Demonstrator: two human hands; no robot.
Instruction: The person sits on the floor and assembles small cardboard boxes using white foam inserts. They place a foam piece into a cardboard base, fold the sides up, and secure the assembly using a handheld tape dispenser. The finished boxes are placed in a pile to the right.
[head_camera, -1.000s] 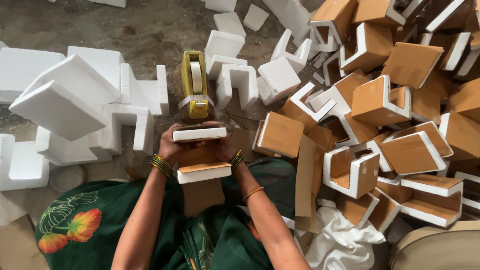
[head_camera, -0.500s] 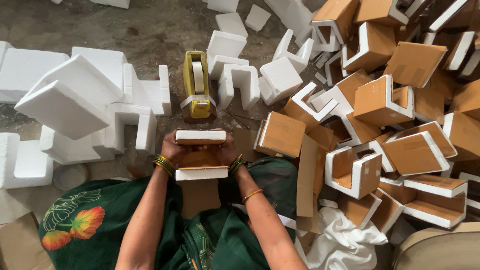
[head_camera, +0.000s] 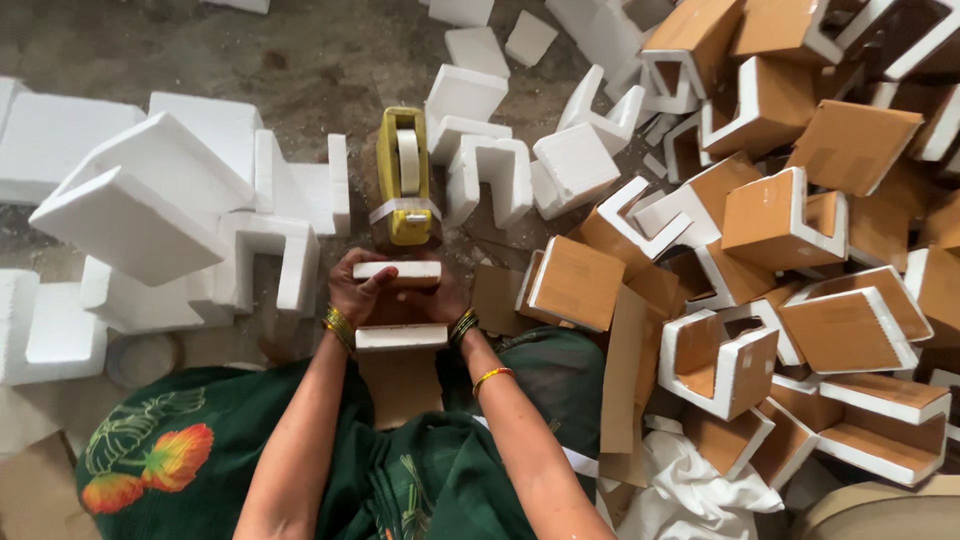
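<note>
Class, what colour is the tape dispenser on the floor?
Yellow: the tape dispenser shows best in the head view.

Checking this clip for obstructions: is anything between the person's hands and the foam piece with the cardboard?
No. Both the left hand and the right hand already grip the foam piece at its sides. The yellow tape dispenser stands just beyond it, not between.
</note>
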